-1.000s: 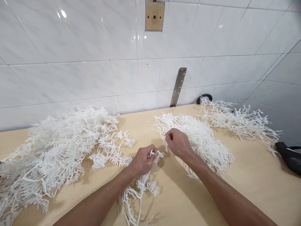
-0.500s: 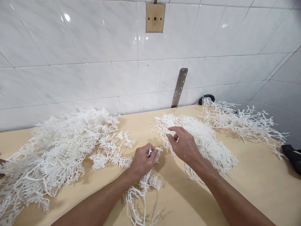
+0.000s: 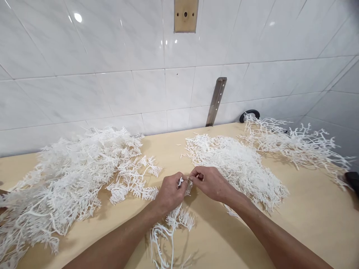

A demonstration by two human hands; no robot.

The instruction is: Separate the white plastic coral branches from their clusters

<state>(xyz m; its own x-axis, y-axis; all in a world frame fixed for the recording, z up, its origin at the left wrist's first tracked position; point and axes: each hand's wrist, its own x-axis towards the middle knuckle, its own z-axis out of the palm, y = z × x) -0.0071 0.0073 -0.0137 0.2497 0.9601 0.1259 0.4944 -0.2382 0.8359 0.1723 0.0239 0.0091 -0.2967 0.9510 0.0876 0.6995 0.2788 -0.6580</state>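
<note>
My left hand [image 3: 171,192] is closed around a white branching plastic sprig [image 3: 174,224], whose stems hang down below the fist toward the near edge of the view. A small tip of the sprig pokes out above the thumb. Right beside it, my right hand [image 3: 209,182] pinches at the sprig's tip, thumb and forefinger together against the left fingertips. What exactly lies in that pinch is mostly hidden by the fingers. Just behind the right hand lies a pile of small white pieces [image 3: 238,157].
A large heap of white feathery sprigs [image 3: 75,175] covers the table's left side. Bare-looking white branches [image 3: 291,142] spread at the far right, near a black ring [image 3: 249,115] and a dark object [image 3: 352,181]. A metal strip [image 3: 216,101] leans on the tiled wall [image 3: 112,89].
My right hand has come from over the pile of small pieces, fingers apart, down and left to the sprig, and its fingers have closed there. The left hand keeps its hold.
</note>
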